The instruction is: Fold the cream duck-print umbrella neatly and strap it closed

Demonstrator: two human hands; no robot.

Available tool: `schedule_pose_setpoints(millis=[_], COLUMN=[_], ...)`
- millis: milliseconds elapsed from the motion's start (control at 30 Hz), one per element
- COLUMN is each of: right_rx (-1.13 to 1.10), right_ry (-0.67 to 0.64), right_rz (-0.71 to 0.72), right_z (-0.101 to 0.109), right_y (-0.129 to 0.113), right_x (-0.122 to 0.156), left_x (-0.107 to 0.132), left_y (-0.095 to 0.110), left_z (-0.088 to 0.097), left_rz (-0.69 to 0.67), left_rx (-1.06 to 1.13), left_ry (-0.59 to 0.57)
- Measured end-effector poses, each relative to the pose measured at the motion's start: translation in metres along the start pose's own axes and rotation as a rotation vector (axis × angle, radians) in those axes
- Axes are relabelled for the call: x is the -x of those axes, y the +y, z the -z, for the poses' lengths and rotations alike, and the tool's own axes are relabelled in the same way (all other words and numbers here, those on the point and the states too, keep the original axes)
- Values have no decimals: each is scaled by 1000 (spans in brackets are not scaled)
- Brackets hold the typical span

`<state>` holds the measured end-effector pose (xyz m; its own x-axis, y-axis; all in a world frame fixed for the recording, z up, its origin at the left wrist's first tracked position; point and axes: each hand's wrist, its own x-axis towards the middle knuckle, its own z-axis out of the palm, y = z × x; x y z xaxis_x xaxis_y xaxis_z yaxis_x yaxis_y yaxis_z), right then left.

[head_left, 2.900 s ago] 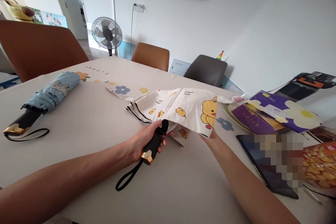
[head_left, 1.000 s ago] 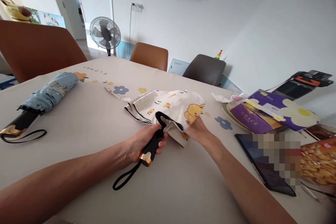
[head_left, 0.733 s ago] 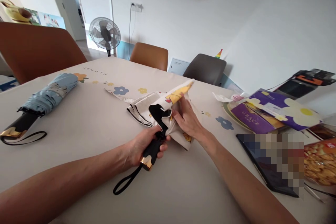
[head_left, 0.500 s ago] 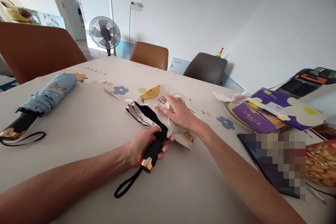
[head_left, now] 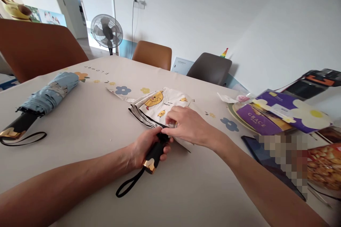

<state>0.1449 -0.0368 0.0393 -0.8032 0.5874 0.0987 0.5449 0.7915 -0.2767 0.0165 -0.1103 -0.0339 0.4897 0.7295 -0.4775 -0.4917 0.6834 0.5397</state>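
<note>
A white umbrella [head_left: 173, 99] printed with yellow ducks lies at the middle of the surface [head_left: 93, 131], its canopy loosely folded, the pleats stacked with their black edges toward nine o'clock. From where I stand, the person's left hand [head_left: 147, 146] has its grip closed round the black handle [head_left: 156, 150], thumb near the top; a strap [head_left: 130, 185] loops off the gold end toward seven or eight o'clock. The right hand [head_left: 188, 126] bends over the canopy beside that thumb, fingers curled; I cannot tell whether its grip pinches the cloth. Out from the hands, a blue umbrella [head_left: 52, 92] rests at ten o'clock, a purple box [head_left: 255, 117] just short of three and a tablet [head_left: 266, 158] between three and four. A fan [head_left: 107, 31] stands beyond the surface at eleven.
</note>
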Motion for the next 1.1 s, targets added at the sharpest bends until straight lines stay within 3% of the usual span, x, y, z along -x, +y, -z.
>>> schedule_pose_setpoints(millis=[267,433,567,733,933,1100], right_rx=[240,264,80,-266,-597,-647], right_ry=[-54,7,96,228,121,110], right_rz=[-28,-41,-153,-179,-277,-297], right_z=[2,1,3,-6,-24,-25], right_y=[-9,-16,-19,-17,-11,-5], right_x=[9,10,7,-5,-18,-12], left_x=[4,2,1,3,3,1], left_y=[1,0,1,2,1,3], left_z=[-6,-3,-1,-4,-8,-3], left_rz=[-28,-45,-3,1,-30,-71], left_rx=[66,70,28,8,46,-104], left_ry=[42,37,27,62,142,144])
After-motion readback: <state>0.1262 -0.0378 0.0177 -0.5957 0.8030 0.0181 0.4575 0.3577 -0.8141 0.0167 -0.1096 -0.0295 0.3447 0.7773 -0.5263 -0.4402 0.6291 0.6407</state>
